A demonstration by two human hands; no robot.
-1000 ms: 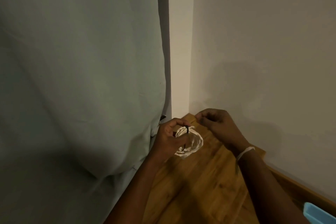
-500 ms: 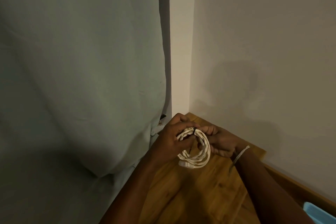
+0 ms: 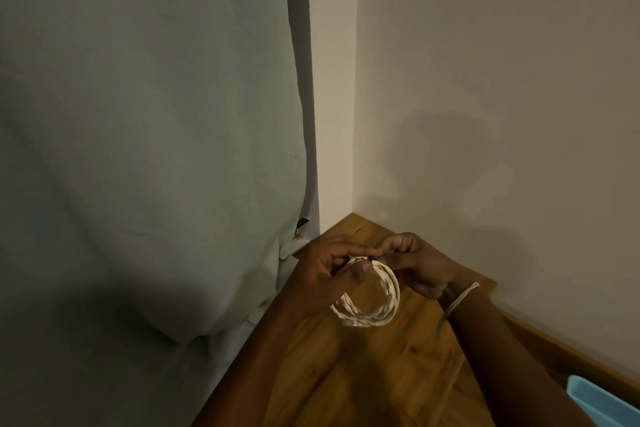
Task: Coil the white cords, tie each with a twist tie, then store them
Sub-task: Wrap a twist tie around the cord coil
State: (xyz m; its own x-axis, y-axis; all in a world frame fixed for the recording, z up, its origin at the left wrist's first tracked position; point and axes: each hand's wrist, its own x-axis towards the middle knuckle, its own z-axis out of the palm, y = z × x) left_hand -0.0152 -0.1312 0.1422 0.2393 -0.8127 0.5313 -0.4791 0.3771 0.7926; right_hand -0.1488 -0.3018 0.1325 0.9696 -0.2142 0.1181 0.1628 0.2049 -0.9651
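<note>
The head view, the only one given, looks down into a room corner where both hands meet above a wooden tabletop. The left hand has its fingers curled round the top of a coiled white cord, thumb laid across the bundled strands, so the loops hang free below the grip and clear of the wood. Just to the right of that grip, touching it, the right hand pinches with curled fingertips at a small dark twist tie that sits on the crest of the coil, between the two thumbs; how many turns the tie has taken cannot be made out. The cord looks light and limp, several thin strands that sag into an oval under their own weight, so it should carry easily from one hand but will likely spring apart if the pinch at the top slackens before the tie is snug. The best hold is judged to be right where the left hand has it, beside the tie, with all strands gathered together. The tie itself seems thin and bendable, small enough to slip from the fingertips. Below and to the right of the grip, at the frame's edge, lies a light blue container, a possible place for storage.
</note>
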